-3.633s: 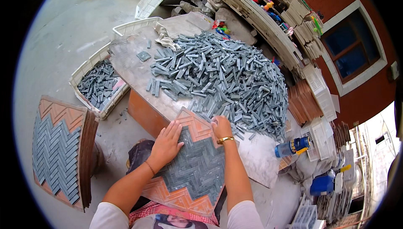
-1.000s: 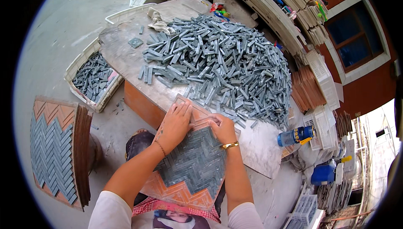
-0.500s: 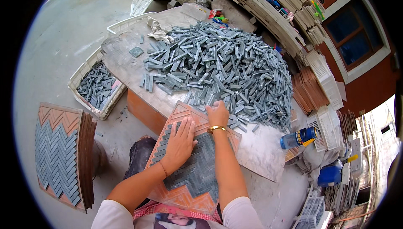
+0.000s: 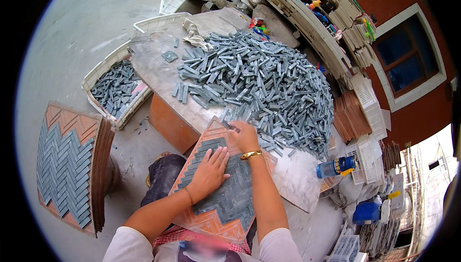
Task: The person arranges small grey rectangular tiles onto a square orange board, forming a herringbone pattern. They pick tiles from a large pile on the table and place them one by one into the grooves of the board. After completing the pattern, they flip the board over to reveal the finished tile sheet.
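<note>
An orange-brown board (image 4: 206,221) with a raised zigzag pattern lies tilted in front of me, its far end against the tabletop. Grey stone strips (image 4: 225,199) fill its middle in a herringbone layout. My left hand (image 4: 210,172) rests flat on these strips, fingers stretched out. Over the board's far end, my right hand (image 4: 245,137), with a gold bangle on the wrist, is closed in a pinch. A dark grey strip seems to show at its fingertips, partly hidden by them. Just beyond lies a big heap of loose grey stone strips (image 4: 259,79).
On the left stands a stack of boards (image 4: 65,161), the top one filled with strips. A white crate (image 4: 126,118) of strips sits beside the table (image 4: 153,65). A blue bottle (image 4: 331,167), a blue jug (image 4: 366,213) and white baskets (image 4: 367,159) are at the right.
My right hand has drawn back from the heap's near edge to over the board's far end, its fingers now curled in. My left hand stays flat on the strips. The whole view has shifted slightly.
</note>
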### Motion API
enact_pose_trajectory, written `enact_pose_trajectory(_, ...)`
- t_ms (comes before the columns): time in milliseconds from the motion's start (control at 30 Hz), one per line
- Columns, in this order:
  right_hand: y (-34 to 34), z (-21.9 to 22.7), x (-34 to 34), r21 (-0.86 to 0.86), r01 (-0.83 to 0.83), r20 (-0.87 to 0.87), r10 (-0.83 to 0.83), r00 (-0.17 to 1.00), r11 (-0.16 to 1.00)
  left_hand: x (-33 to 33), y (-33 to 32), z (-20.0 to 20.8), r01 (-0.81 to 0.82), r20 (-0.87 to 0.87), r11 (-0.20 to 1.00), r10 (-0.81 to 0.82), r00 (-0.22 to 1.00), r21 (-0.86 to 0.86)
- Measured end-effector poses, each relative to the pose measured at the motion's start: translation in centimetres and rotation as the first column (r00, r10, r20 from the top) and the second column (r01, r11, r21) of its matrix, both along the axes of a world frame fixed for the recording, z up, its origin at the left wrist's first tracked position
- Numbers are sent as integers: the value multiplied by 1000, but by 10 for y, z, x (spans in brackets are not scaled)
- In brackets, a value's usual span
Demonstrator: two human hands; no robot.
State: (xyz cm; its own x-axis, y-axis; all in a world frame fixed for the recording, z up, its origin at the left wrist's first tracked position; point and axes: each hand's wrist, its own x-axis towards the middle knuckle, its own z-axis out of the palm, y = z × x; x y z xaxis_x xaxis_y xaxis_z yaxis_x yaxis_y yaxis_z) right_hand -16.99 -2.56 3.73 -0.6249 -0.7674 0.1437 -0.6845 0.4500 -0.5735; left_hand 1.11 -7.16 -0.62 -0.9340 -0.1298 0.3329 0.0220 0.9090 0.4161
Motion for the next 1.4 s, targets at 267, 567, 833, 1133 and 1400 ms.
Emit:
enact_pose_trajectory(267, -14, -2, 17, 223, -282, -208, 328, 922, 933, 21, -1, -1, 59, -15, 996, -59, 998, 72)
enact_pose_trajectory(567, 7, 3, 12, 20, -201, -130, 202, 971, 979, -19, -61, 9, -153, -147, 977, 175, 974, 150)
enact_pose_trajectory(833, 139, 10, 46, -287, 301, 300, -213, 930, 909, -48, -72, -6, -186, -89, 843, 265, 960, 505)
enact_pose_trajectory(1133, 235, -25, 136, -232, 682, 535, -494, 685, 693, -54, -74, -7, -222, -31, 846, 271, 962, 485)
enact_pose_trajectory(1400, 219, -8, 124, -367, 625, 492, -427, 759, 688, -36, -46, 14, -125, -40, 991, 124, 992, -48)
